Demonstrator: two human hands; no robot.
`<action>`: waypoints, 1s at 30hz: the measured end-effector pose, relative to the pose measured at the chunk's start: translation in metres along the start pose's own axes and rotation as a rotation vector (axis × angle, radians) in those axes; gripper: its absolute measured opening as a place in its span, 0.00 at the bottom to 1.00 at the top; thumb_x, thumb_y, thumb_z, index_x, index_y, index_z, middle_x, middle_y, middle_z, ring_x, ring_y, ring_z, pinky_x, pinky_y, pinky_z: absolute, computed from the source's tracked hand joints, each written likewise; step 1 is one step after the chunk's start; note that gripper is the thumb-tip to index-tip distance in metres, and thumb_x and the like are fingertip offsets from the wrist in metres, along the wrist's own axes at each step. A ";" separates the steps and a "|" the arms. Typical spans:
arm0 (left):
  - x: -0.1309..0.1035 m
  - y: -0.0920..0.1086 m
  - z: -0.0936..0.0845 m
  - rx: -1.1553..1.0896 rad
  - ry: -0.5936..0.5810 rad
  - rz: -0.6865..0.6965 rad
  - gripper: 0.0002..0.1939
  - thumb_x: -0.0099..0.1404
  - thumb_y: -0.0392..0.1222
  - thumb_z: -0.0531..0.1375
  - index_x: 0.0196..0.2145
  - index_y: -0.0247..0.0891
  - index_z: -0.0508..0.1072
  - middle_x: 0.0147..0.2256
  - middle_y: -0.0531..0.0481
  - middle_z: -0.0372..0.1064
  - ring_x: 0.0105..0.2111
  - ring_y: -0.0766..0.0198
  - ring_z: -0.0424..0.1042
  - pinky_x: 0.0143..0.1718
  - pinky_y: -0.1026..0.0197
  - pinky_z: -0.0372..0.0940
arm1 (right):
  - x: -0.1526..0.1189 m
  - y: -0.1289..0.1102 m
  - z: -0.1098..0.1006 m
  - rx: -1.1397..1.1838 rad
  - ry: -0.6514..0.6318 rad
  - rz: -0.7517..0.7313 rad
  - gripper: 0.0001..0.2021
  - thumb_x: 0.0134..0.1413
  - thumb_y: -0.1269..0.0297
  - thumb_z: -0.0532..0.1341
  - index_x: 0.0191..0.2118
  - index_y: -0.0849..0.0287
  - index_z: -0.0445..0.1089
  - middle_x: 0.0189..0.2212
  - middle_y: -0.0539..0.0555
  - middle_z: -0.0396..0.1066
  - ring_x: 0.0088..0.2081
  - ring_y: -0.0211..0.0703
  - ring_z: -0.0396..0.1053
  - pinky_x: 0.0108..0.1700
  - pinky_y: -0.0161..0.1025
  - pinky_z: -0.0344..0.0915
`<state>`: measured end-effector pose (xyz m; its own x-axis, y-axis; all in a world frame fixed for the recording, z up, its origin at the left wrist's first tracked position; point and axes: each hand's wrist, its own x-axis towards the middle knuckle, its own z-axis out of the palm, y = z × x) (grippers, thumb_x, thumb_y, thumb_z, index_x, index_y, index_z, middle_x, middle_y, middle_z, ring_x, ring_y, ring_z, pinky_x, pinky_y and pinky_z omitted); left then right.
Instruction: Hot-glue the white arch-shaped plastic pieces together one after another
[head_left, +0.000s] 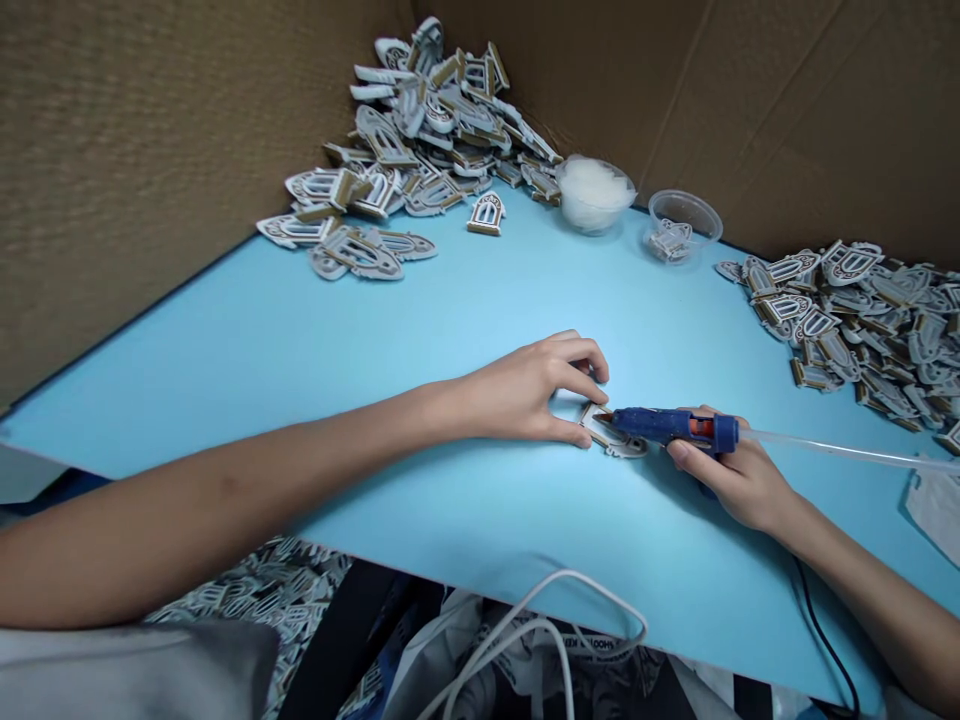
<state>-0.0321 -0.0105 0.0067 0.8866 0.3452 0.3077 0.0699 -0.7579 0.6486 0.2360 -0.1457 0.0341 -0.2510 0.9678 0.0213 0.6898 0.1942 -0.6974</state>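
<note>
My right hand (739,470) is wrapped round a blue hot glue gun (652,424), with a clear glue stick (847,450) trailing out of its back end. The gun's tip is over a small white arched window-shaped piece (624,444) lying on the blue table. My left hand (551,390) steadies that piece at its left end, between thumb and fingertips. Part of the piece is hidden under the gun's nozzle, so I cannot tell whether the tip touches it.
Arched pieces are heaped at the back left (442,120) and at the right (862,310). A single piece (486,214) lies near a tub of whitish material (594,195). Beside it stands a clear tub (684,225) holding a few pieces. Brown cardboard walls (187,110) border the blue table (375,340).
</note>
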 end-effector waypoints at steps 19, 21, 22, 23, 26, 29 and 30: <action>0.001 0.025 0.002 -0.016 0.268 0.003 0.11 0.60 0.43 0.69 0.38 0.39 0.74 0.32 0.51 0.76 0.29 0.65 0.73 0.34 0.61 0.69 | -0.010 0.019 -0.016 -0.299 0.382 -0.400 0.12 0.63 0.64 0.62 0.51 0.55 0.66 0.43 0.59 0.74 0.39 0.52 0.70 0.43 0.48 0.61; 0.001 0.032 0.007 -0.044 0.299 0.046 0.12 0.59 0.42 0.70 0.38 0.39 0.74 0.31 0.51 0.76 0.29 0.65 0.73 0.33 0.61 0.69 | -0.012 0.012 -0.006 -0.269 0.335 -0.454 0.12 0.69 0.59 0.63 0.52 0.56 0.68 0.42 0.58 0.76 0.40 0.52 0.71 0.42 0.47 0.60; 0.001 0.035 0.009 -0.056 0.304 0.064 0.12 0.59 0.42 0.70 0.38 0.39 0.74 0.30 0.51 0.76 0.29 0.64 0.73 0.32 0.60 0.69 | -0.012 0.010 0.000 -0.266 0.297 -0.467 0.13 0.71 0.55 0.63 0.53 0.56 0.69 0.41 0.58 0.77 0.39 0.51 0.71 0.42 0.47 0.59; 0.001 0.038 0.012 -0.064 0.306 0.076 0.12 0.59 0.42 0.70 0.38 0.40 0.74 0.30 0.51 0.76 0.29 0.64 0.74 0.32 0.60 0.69 | -0.012 0.008 0.006 -0.264 0.266 -0.479 0.15 0.72 0.52 0.62 0.53 0.57 0.70 0.40 0.57 0.77 0.39 0.51 0.70 0.41 0.46 0.59; -0.001 0.043 0.017 -0.067 0.303 0.091 0.12 0.59 0.45 0.71 0.37 0.41 0.74 0.29 0.50 0.76 0.28 0.62 0.73 0.31 0.58 0.70 | -0.010 0.007 0.018 -0.267 0.245 -0.530 0.17 0.75 0.49 0.59 0.51 0.58 0.74 0.37 0.56 0.77 0.37 0.49 0.69 0.40 0.45 0.57; -0.001 0.042 0.017 -0.066 0.296 0.065 0.14 0.60 0.50 0.71 0.37 0.43 0.74 0.28 0.51 0.76 0.27 0.62 0.74 0.31 0.58 0.71 | -0.010 0.008 0.020 -0.264 0.253 -0.530 0.18 0.76 0.50 0.57 0.50 0.58 0.75 0.37 0.57 0.78 0.36 0.49 0.68 0.40 0.45 0.57; -0.001 0.041 0.016 -0.068 0.292 0.059 0.15 0.60 0.52 0.72 0.37 0.43 0.74 0.28 0.51 0.76 0.28 0.61 0.74 0.31 0.57 0.72 | -0.010 0.009 0.019 -0.261 0.246 -0.517 0.18 0.77 0.49 0.56 0.50 0.58 0.75 0.37 0.57 0.78 0.36 0.49 0.68 0.40 0.45 0.57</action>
<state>-0.0223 -0.0507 0.0217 0.7187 0.4537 0.5269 -0.0170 -0.7461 0.6656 0.2314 -0.1572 0.0139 -0.4539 0.7411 0.4947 0.6719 0.6494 -0.3563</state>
